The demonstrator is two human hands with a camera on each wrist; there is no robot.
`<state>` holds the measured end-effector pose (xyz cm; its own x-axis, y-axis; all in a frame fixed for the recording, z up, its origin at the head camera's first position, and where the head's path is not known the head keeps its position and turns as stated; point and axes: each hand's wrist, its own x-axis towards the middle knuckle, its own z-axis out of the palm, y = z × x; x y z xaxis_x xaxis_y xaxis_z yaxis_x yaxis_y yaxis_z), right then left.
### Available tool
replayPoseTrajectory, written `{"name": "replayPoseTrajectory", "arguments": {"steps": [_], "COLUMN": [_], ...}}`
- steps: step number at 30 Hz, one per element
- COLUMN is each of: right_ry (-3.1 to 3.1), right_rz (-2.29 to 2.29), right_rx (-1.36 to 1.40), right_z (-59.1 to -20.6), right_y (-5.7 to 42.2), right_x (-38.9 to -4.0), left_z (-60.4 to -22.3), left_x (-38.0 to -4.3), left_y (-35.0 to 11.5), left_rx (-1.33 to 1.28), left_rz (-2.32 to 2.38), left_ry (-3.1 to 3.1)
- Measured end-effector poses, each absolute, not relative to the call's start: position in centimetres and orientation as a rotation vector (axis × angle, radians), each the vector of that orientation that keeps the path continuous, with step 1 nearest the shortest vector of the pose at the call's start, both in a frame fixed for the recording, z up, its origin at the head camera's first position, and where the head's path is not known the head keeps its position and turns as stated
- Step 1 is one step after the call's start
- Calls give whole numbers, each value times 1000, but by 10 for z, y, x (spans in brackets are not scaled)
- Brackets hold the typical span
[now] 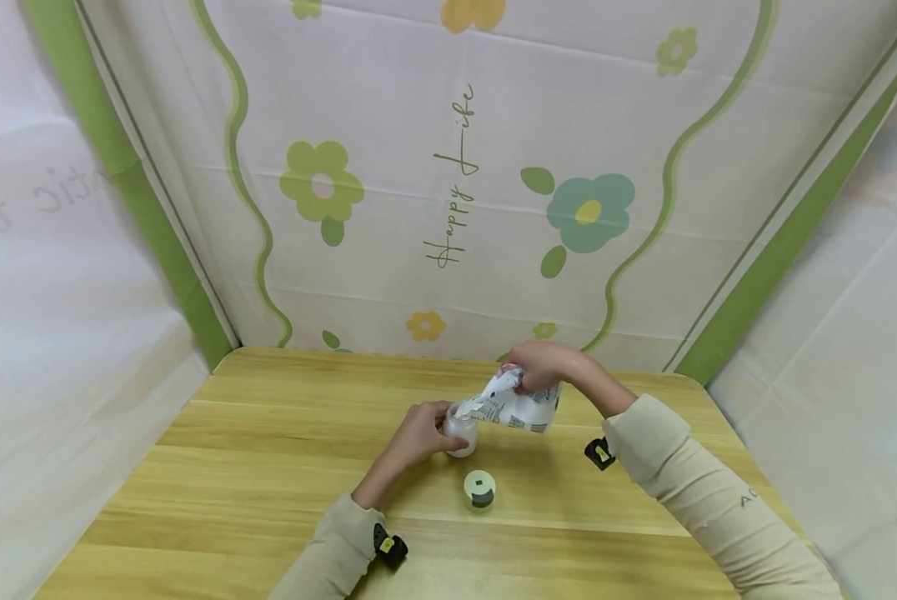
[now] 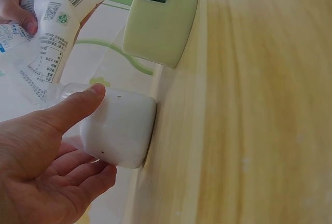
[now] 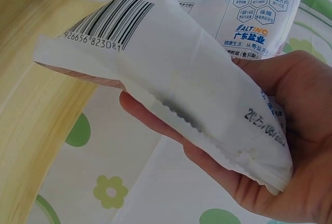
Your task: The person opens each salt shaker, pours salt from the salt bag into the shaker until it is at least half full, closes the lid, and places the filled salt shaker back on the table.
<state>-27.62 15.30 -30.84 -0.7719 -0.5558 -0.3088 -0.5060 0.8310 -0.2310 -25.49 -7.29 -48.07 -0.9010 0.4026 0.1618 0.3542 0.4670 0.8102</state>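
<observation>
Bag (image 1: 518, 410), white, printed, gripped in curled right hand (image 1: 542, 365), narrow end at mouth of jar (image 1: 460, 435), which left hand (image 1: 417, 433) clasps upright on table (image 1: 268, 467); spill possible should that end slip aside.

Small curtained booth; type of bldg around it unclear. Head view: floral rear curtain (image 1: 388, 100) at 12 o'clock w/ "Happy Life" lettering (image 1: 454, 179) & teal flower (image 1: 588, 212) approx. 2 o'clock; left curtain (image 1: 51, 350) at 9, right curtain (image 1: 846, 375) at 3, green strips (image 1: 152, 221) at their inner edges; wood-grain tabletop (image 1: 268, 450) at 6.
</observation>
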Motion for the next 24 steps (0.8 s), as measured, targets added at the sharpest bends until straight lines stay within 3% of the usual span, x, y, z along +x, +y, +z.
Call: {"name": "replayPoseTrajectory", "arguments": {"steps": [24], "right_ry": [2642], "right_rz": [-184], "right_rx": [-788], "right_z": [-305], "right_y": [151], "right_x": [-274], "left_z": [-480], "left_x": [-254], "left_y": [-72], "left_rx": [687], "left_rz": [1457], "left_ry": [2634]}}
